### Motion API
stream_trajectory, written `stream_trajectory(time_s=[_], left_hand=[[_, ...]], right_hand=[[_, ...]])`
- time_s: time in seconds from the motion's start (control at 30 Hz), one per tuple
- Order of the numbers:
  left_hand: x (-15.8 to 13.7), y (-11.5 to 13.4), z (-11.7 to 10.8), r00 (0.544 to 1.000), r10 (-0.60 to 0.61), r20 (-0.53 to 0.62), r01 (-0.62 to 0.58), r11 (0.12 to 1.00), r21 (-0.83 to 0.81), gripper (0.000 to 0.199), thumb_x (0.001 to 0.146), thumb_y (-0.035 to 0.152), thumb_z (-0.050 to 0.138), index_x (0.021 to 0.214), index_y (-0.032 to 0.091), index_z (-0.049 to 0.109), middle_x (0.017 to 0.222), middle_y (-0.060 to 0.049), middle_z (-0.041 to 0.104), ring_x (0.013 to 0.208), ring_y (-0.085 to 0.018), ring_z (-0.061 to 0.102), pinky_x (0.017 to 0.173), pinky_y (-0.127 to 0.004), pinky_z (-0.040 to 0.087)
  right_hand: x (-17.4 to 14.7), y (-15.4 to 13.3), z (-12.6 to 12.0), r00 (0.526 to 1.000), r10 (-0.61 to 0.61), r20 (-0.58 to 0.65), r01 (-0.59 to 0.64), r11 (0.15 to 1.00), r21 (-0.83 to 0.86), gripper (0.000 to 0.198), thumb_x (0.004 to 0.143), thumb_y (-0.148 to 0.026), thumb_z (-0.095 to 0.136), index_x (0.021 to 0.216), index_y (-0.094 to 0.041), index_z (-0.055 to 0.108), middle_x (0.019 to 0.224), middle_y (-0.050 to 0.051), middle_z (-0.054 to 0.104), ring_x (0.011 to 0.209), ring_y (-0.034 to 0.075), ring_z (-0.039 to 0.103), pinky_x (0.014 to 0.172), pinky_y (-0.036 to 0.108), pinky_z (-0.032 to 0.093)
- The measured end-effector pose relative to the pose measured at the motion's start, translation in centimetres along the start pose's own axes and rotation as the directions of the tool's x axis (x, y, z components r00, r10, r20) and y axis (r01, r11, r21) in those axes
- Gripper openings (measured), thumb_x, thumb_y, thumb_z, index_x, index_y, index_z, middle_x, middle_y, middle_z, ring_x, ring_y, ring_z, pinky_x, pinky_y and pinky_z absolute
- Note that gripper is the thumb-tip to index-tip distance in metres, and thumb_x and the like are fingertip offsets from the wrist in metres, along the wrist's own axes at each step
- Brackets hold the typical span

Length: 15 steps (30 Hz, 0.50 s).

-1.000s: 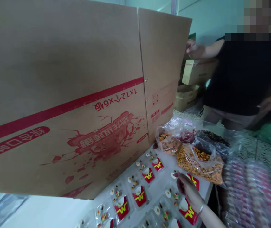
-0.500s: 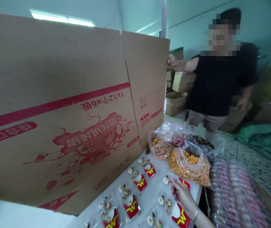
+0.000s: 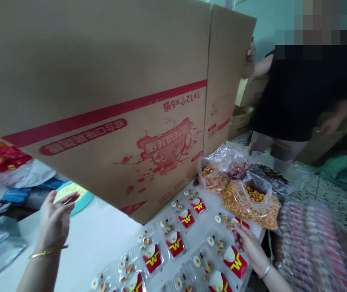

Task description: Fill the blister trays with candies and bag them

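Observation:
My left hand (image 3: 57,217), a gold ring and bracelet on it, is raised over the white table with its fingers apart and nothing in them. My right hand (image 3: 249,243) is at the table's right side, its fingertips pressed together by a red fries-shaped piece (image 3: 240,222) in a clear tray; anything between them is too small to make out. Rows of clear plastic trays hold red pieces with a yellow zigzag (image 3: 175,244), small fried-egg pieces (image 3: 197,261) and other tiny bits. A large printed cardboard box (image 3: 106,81) stands tilted over the table's far side.
A co-worker in black (image 3: 307,93) has a hand (image 3: 248,61) on the box's right edge. Bags of small orange pieces (image 3: 249,207) stand at the table's far right. Stacked clear packs (image 3: 310,243) lie beyond. A teal basin (image 3: 83,202) sits left, near plastic bags (image 3: 24,174).
My left hand has come into view at the left. The view has shifted, with the box higher up and to the right. My right hand remains near the same tray.

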<state>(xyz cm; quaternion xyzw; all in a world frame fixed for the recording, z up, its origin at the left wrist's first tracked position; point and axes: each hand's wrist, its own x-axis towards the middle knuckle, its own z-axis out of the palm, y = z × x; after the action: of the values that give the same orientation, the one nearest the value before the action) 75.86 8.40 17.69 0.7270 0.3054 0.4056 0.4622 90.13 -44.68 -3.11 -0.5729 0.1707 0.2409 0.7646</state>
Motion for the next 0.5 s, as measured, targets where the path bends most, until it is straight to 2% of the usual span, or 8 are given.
stream_trajectory(time_s=[0.07,0.13,0.3,0.5], left_hand=[[-0.8,0.2,1.4,0.994,-0.018,0.106,0.036,0.984,-0.172,0.084,0.060,0.019,0.069,0.134,0.024,0.030,0.098,-0.001,0.063,0.102,-0.020,0.057,0.087,-0.029,0.042],[-1.7,0.6,2.9,0.981,0.002,0.192,0.042,0.972,-0.229,0.087,0.062,0.018,0.069,0.138,0.026,0.027,0.108,-0.003,0.060,0.109,-0.021,0.054,0.090,-0.029,0.040],[-4.0,1.4,6.2,0.939,0.006,0.343,0.060,0.981,-0.182,0.091,0.066,0.022,0.070,0.143,0.031,0.022,0.129,-0.008,0.050,0.122,-0.023,0.047,0.096,-0.033,0.039],[-5.7,0.4,8.3,0.925,-0.077,0.371,0.119,0.989,-0.091,0.089,0.067,0.025,0.070,0.143,0.031,0.024,0.130,-0.010,0.052,0.121,-0.025,0.050,0.102,-0.042,0.038]], right_hand=[[0.0,0.2,0.1,1.000,0.015,0.000,-0.015,1.000,-0.004,0.041,0.062,-0.053,0.074,0.086,-0.020,0.065,0.055,-0.004,0.052,0.044,0.008,0.039,0.040,0.021,0.023],[-0.1,0.4,0.2,1.000,0.012,0.012,-0.012,1.000,0.004,0.040,0.063,-0.051,0.074,0.087,-0.020,0.065,0.055,-0.005,0.051,0.045,0.008,0.039,0.041,0.020,0.024],[0.0,0.5,0.5,1.000,0.002,0.015,-0.002,0.999,0.035,0.039,0.063,-0.049,0.075,0.087,-0.019,0.065,0.056,-0.006,0.051,0.046,0.006,0.038,0.042,0.019,0.026],[0.0,0.8,-0.7,1.000,0.012,0.016,-0.013,0.997,0.076,0.040,0.065,-0.050,0.074,0.089,-0.019,0.065,0.057,-0.005,0.051,0.047,0.007,0.039,0.040,0.019,0.025]])
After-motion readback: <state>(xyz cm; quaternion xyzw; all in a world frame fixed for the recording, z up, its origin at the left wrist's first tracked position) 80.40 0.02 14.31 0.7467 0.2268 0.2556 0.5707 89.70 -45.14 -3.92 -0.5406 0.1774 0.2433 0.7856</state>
